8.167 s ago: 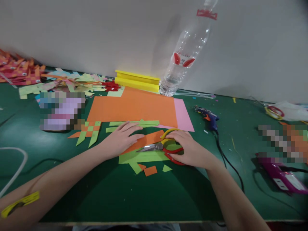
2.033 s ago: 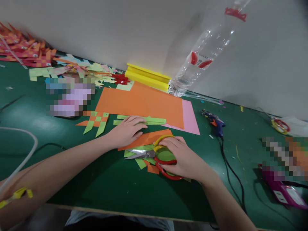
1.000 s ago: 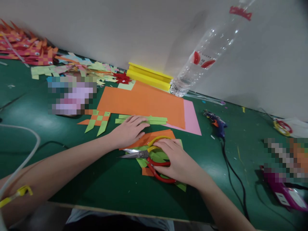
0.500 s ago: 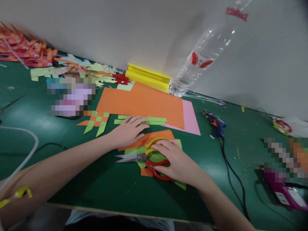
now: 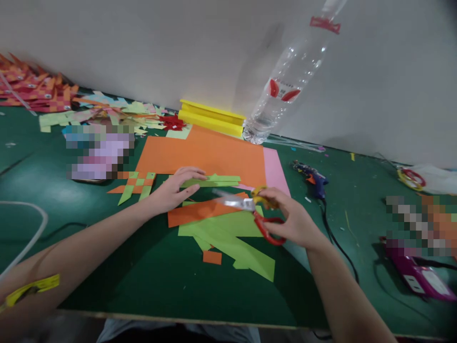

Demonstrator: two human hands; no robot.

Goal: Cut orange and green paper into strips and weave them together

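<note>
My right hand (image 5: 291, 219) is closed around the yellow and red handles of the scissors (image 5: 250, 207), which it holds just above the table with the blades pointing left. Under them lie light green paper pieces (image 5: 232, 233) and an orange strip (image 5: 194, 212). My left hand (image 5: 174, 188) rests at the left end of the orange strip, and its fingertips pinch the near end of a stack of thin green strips (image 5: 214, 181).
A large orange sheet (image 5: 203, 155) on a pink sheet (image 5: 274, 169) lies behind. Farther back are yellow folded paper (image 5: 210, 116) and a clear plastic bottle (image 5: 282, 90). A woven green-orange piece (image 5: 137, 183) sits left, a blue glue gun (image 5: 310, 174) with black cord right, a purple device (image 5: 417, 276) far right.
My right hand has taken the scissors up off the green paper and moved them up and to the right. My left hand has curled onto the green strips.
</note>
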